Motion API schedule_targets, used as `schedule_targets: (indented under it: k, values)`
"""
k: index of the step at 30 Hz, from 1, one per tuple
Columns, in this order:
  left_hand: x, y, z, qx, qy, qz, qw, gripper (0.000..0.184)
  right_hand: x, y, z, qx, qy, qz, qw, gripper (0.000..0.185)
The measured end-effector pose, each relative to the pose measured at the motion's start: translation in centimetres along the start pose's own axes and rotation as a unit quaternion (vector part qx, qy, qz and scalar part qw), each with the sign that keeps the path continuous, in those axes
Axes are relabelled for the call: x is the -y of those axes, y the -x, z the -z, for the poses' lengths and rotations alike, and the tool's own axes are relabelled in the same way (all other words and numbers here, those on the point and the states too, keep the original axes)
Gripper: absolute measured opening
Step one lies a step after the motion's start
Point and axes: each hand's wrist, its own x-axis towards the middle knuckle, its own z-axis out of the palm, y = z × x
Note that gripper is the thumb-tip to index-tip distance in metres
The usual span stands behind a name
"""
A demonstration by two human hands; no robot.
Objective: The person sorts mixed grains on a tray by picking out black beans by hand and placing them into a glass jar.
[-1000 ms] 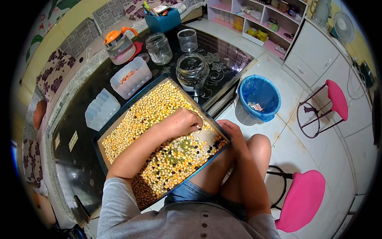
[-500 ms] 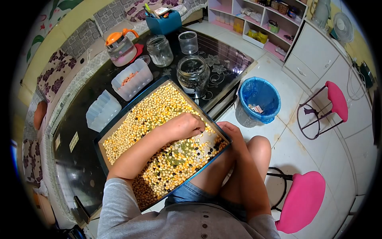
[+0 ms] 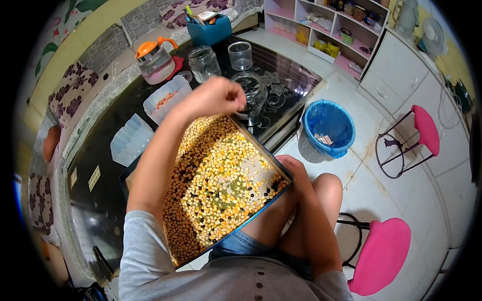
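Note:
A shallow tray (image 3: 261, 146) rests tilted across my lap and the table edge, full of mixed corn kernels, pale soybeans, black beans and small green beans. My right hand (image 3: 294, 168) grips its right corner. Above the far rim of the tray is my left hand (image 3: 221, 98), fingers pinched together beside the mouth of a glass jar (image 3: 255, 100) with black beans in it. Whatever the fingers hold is hidden. My left forearm covers part of the tray. Close behind it stands a translucent plastic container (image 3: 168, 98) with orange-pink pieces inside.
On the black table (image 3: 88, 200) are another translucent container (image 3: 129, 140), an empty glass jar (image 3: 205, 64), a clear cup (image 3: 241, 56), an orange-lidded pitcher (image 3: 154, 62) and a teal box (image 3: 210, 32). A blue-lined bin (image 3: 327, 128) and pink stools (image 3: 381, 256) stand right.
My left hand has risen from the beans at the right part of the tray and moved up and left to the jar of black beans. My right hand stays on the tray corner.

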Motion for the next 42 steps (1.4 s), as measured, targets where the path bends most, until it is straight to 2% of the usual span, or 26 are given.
schedule_targets:
  k: [4, 6, 7, 9, 13, 14, 18, 20, 24, 33, 35, 42]
  values:
    - [0.0, -3.2, 2.5, -0.010, -0.040, 0.042, 0.998, 0.011, 0.1, 0.1, 0.0, 0.013, -0.020, -0.005, 1.000, 0.022]
    - [1.0, -4.4, 2.4, 0.006, -0.127, 0.025, 0.992, 0.014, 0.3, 0.2, 0.0, 0.009, -0.014, -0.005, 1.000, 0.022]
    - [1.0, -4.4, 2.3, 0.005, -0.126, 0.025, 0.992, 0.014, 0.3, 0.3, -0.1, 0.007, -0.009, -0.005, 1.000, 0.022]
    - [1.1, -4.0, 2.0, -0.058, -0.172, -0.006, 0.983, 0.017, 0.5, 0.5, -0.2, 0.007, -0.012, -0.003, 1.000, 0.022]
    - [-0.3, -1.3, 1.1, -0.124, -0.095, 0.003, 0.988, 0.015, 0.2, 0.2, -0.2, -0.002, -0.011, -0.004, 1.000, 0.021]
    - [-0.9, -0.2, 0.4, -0.117, -0.058, 0.016, 0.991, 0.012, 0.3, 0.3, -0.2, -0.003, -0.013, -0.007, 1.000, 0.021]
    - [-1.5, 3.5, -3.9, 0.015, -0.032, -0.119, 0.992, 0.008, 0.7, 0.5, -0.4, -0.010, 0.022, -0.010, 1.000, 0.020]
    - [-1.6, 5.1, -6.6, 0.075, 0.004, -0.134, 0.988, 0.010, 0.4, 0.4, -0.3, -0.005, -0.026, -0.019, 0.999, 0.020]
    - [-2.1, 7.1, -10.0, 0.156, 0.053, -0.153, 0.974, 0.014, 0.0, 0.0, 0.1, -0.007, -0.013, -0.027, 1.000, 0.021]
    - [-0.9, 8.1, -11.6, 0.164, 0.005, -0.155, 0.974, 0.013, -0.1, 0.0, 0.3, -0.009, 0.011, -0.013, 1.000, 0.021]
    - [-0.8, 8.2, -11.4, 0.183, -0.016, -0.108, 0.977, 0.012, 0.1, 0.1, 0.1, -0.009, 0.005, -0.020, 1.000, 0.021]
    - [-1.2, 8.7, -11.0, 0.178, -0.051, -0.080, 0.979, 0.009, -0.2, 0.0, 0.3, -0.003, -0.006, -0.015, 1.000, 0.022]
